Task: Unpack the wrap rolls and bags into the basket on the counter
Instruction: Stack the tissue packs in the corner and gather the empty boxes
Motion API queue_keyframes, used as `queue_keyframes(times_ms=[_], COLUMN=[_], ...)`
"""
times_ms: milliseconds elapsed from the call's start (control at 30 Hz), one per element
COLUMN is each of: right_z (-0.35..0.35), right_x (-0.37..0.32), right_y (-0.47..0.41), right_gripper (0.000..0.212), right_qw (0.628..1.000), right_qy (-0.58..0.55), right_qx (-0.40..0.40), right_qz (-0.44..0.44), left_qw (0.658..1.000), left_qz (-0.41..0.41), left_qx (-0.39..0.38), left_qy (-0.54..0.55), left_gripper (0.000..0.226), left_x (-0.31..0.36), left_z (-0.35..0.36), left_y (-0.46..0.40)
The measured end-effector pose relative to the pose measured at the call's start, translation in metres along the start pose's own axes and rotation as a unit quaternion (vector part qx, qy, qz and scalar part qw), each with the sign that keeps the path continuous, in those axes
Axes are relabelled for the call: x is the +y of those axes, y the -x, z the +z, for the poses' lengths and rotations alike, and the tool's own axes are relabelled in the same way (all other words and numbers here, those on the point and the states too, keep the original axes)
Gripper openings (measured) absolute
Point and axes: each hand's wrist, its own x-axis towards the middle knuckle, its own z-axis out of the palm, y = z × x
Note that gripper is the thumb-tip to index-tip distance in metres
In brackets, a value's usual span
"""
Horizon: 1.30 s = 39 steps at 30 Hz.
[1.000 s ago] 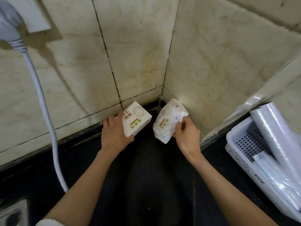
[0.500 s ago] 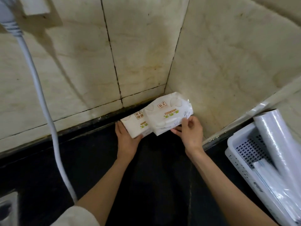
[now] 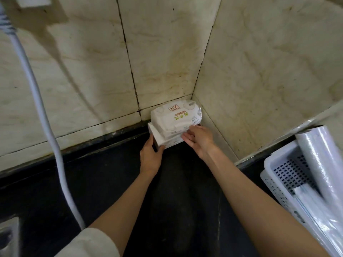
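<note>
Two white packs with green and orange print lie stacked in the wall corner on the dark counter (image 3: pixel 92 182). The soft upper pack (image 3: pixel 174 117) rests on the boxy lower pack (image 3: pixel 159 138). My left hand (image 3: pixel 150 156) grips the lower pack's near left end. My right hand (image 3: pixel 198 139) lies flat on the stack's front right side, fingers spread against it. At the right edge stands the white perforated basket (image 3: pixel 278 164), holding a long wrap roll (image 3: pixel 323 160) and flat wrapped rolls (image 3: pixel 313 206).
Cream marble-look wall tiles (image 3: pixel 167 52) meet in a corner right behind the packs. A thick white power cable (image 3: pixel 53 145) hangs from a plug at the upper left down to the counter. A metal fitting (image 3: pixel 7 236) shows at the lower left edge.
The two packs, held apart a second ago, were brought together and pushed back into the corner, the soft one now on top. Both hands moved forward with them.
</note>
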Motion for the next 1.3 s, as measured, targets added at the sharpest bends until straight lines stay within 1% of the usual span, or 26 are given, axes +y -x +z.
queue_keyframes(times_ms=[100,167,233,333,400,467,567,633,767,867,900,967,1000,1033,1067,1133,1167,1233,1300], right_z=[-0.009,-0.019,-0.036,-0.074,-0.107,-0.143,-0.198,-0.235,-0.314,-0.373,-0.393,-0.431,-0.448,-0.460,-0.472,-0.487,-0.491,-0.494,-0.495], right_x=[0.004,0.006,0.009,0.015,0.021,0.029,0.048,0.060,0.083,0.104,0.112,0.130,0.139,0.148,0.157,0.170,0.175,0.185,0.194], right_y=[0.015,0.032,0.054,0.093,0.124,0.157,0.202,0.227,0.275,0.304,0.311,0.322,0.326,0.326,0.326,0.319,0.316,0.312,0.314], right_gripper=[0.026,0.032,0.033,0.036,0.037,0.035,0.035,0.034,0.030,0.029,0.029,0.033,0.038,0.045,0.054,0.068,0.070,0.065,0.050], right_qw=[0.999,0.996,0.989,0.965,0.938,0.918,0.899,0.886,0.861,0.818,0.799,0.762,0.756,0.759,0.769,0.794,0.801,0.800,0.795], right_qy=[0.035,0.088,0.148,0.247,0.321,0.364,0.387,0.397,0.394,0.424,0.433,0.467,0.484,0.496,0.500,0.498,0.498,0.508,0.507], right_qx=[-0.026,-0.019,0.002,0.029,0.043,0.061,0.110,0.153,0.241,0.327,0.365,0.421,0.427,0.417,0.396,0.348,0.332,0.319,0.333], right_qz=[0.021,0.010,-0.019,-0.078,-0.119,-0.147,-0.173,-0.186,-0.211,-0.208,-0.200,-0.152,-0.109,-0.065,-0.033,-0.006,0.000,0.001,-0.021], left_qw=[0.999,0.997,0.994,0.982,0.964,0.941,0.902,0.868,0.783,0.717,0.689,0.616,0.579,0.551,0.534,0.517,0.513,0.522,0.536], left_qz=[0.006,0.003,0.012,0.059,0.106,0.165,0.247,0.300,0.415,0.474,0.494,0.541,0.559,0.566,0.565,0.555,0.553,0.551,0.547], left_qx=[-0.040,-0.052,-0.060,-0.114,-0.160,-0.199,-0.255,-0.294,-0.355,-0.398,-0.412,-0.436,-0.447,-0.456,-0.464,-0.470,-0.466,-0.442,-0.415], left_qy=[-0.022,-0.053,-0.089,-0.140,-0.182,-0.216,-0.247,-0.264,-0.299,-0.321,-0.335,-0.371,-0.392,-0.410,-0.424,-0.451,-0.463,-0.478,-0.491], left_gripper=[0.064,0.067,0.069,0.068,0.066,0.063,0.059,0.056,0.052,0.057,0.061,0.072,0.077,0.082,0.086,0.090,0.089,0.079,0.066], left_x=[-0.002,0.000,0.004,0.010,0.017,0.025,0.037,0.045,0.058,0.062,0.061,0.060,0.059,0.058,0.056,0.054,0.053,0.050,0.047], left_z=[-0.009,-0.013,-0.018,-0.021,-0.017,-0.009,0.017,0.041,0.094,0.133,0.146,0.168,0.179,0.188,0.197,0.214,0.221,0.229,0.229], left_y=[0.008,0.017,0.032,0.065,0.092,0.122,0.169,0.201,0.263,0.308,0.322,0.348,0.361,0.371,0.381,0.397,0.403,0.410,0.413])
